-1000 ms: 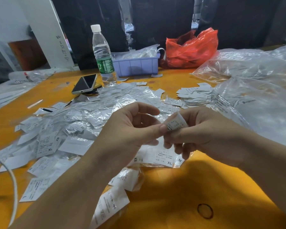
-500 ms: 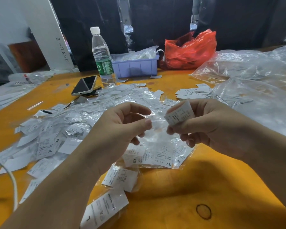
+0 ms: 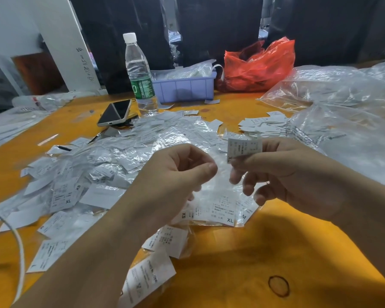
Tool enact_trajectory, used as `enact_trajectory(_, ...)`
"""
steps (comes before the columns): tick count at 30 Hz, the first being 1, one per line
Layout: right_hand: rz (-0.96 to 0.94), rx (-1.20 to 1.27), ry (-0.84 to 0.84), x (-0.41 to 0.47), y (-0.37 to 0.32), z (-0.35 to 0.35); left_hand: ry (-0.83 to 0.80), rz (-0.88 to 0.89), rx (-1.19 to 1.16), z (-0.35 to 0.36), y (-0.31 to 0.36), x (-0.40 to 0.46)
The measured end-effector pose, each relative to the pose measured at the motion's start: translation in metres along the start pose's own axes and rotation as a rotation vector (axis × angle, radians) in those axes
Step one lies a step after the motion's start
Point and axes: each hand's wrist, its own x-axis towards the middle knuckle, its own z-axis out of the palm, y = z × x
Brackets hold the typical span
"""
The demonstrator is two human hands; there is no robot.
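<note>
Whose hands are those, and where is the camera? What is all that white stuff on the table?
No machine here: those are a person's two bare hands. The camera sits on the person's head, looking down. The right hand pinches a small white label. The left hand has curled fingers; whether it holds clear plastic is hard to tell. On the orange table lies a heap of labels in clear little bags, plus a phone, a water bottle, a purple tray and a red bag.

Left hand (image 3: pixel 176 174) and right hand (image 3: pixel 298 174) are bare, with short fingernails.
</note>
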Motion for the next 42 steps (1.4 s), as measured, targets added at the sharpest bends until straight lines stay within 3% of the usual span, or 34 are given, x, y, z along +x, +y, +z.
enact_trajectory(11,0.031,-0.082,-0.102,-0.001,-0.001,-0.004,-0.05,-0.007,-0.135,0.0,0.005,0.0)
enact_trajectory(24,0.052,-0.039,-0.129,0.002,0.004,0.001,-0.073,0.013,-0.073,0.004,0.002,0.0)
enact_trajectory(33,-0.058,0.046,0.065,0.003,-0.001,-0.008,0.002,0.003,-0.19,-0.005,0.003,0.001)
enact_trajectory(42,-0.075,-0.077,-0.143,-0.002,-0.007,-0.008,-0.07,0.005,-0.201,-0.002,0.004,-0.001)
